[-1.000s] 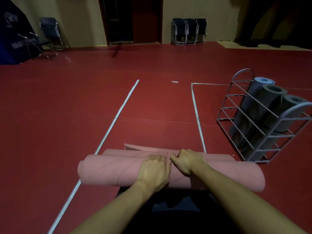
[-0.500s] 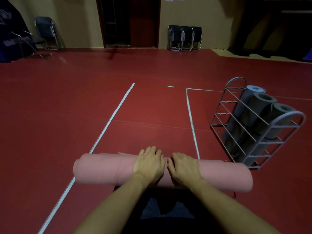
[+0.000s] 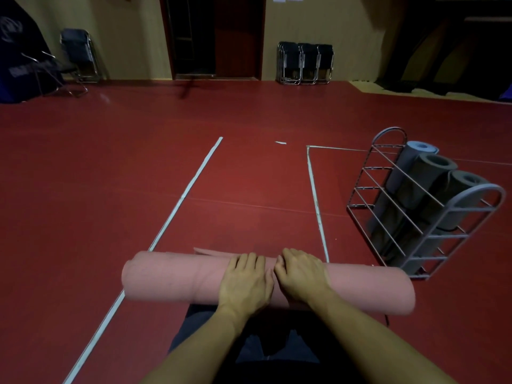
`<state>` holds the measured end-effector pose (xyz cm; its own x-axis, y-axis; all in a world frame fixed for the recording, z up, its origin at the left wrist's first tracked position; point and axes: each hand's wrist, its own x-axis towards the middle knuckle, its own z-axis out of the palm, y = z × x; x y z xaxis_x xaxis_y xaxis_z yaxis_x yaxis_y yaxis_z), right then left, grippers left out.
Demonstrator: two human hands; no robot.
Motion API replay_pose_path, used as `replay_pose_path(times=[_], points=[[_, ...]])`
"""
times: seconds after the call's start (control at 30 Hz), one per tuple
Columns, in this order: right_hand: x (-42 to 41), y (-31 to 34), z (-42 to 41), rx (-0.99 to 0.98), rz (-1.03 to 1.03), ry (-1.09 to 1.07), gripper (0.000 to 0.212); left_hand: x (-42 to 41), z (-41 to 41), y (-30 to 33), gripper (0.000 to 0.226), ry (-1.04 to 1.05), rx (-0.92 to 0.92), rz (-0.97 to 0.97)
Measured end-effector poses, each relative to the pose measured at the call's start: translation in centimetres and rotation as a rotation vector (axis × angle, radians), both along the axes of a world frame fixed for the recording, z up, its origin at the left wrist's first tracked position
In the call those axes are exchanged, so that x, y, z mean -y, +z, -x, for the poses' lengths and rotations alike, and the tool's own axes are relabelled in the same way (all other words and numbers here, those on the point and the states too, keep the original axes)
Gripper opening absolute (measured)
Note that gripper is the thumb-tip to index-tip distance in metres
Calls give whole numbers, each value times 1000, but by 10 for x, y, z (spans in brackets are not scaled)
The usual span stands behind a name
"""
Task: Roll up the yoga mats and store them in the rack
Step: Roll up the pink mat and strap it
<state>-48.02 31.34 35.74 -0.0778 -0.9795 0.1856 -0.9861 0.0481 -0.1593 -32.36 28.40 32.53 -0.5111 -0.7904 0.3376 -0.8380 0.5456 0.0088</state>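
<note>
The pink mat [image 3: 171, 277] lies rolled across the floor [image 3: 110, 176] just in front of my knees, its left end over the left white line [image 3: 177, 206]. That end is free of my grip, so it can loosen or telescope out if I lift from the middle alone. A thin flap [image 3: 206, 250] of mat shows on the far side; if I ease off, I judge it will spring open.

My left hand [image 3: 245, 284] presses flat on top of the roll, fingers straight, holding nothing. My right hand [image 3: 302, 275] sits just beside it, fingers curled over the roll's far edge, gripping the mat. Both hands crowd the centre, so the long right end may sag.

The rack [image 3: 388, 206] stands at right, near the roll's right end, with grey mats [image 3: 426, 176] already in it; swinging the roll could knock it.
</note>
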Motion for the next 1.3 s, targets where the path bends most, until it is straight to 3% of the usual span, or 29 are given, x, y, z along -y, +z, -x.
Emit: replay_pose_path(times=[0.13,0.3,0.47,0.67,0.83,0.97,1.13,1.3], points=[[6,-6,8,-135,139,12,36,16,6,12,37,28,43,-66],[6,-20,12,-237,172,48,33,33,11,24,66,-24,181,-117],[18,-25,11,-211,229,7,31,35,12,18,30,-1,20,5],[31,-13,17,-142,118,-6,35,38,14,14,22,1,-173,114],[39,-5,16,-73,11,-30,38,26,5,-10,44,-59,-68,40],[44,-2,16,-39,12,-31,36,38,9,-12,43,-33,-63,57],[53,-11,22,-164,147,28,34,55,17,2,33,-3,-65,-1],[53,-27,38,-244,119,74,52,78,25,20,48,34,89,-144]])
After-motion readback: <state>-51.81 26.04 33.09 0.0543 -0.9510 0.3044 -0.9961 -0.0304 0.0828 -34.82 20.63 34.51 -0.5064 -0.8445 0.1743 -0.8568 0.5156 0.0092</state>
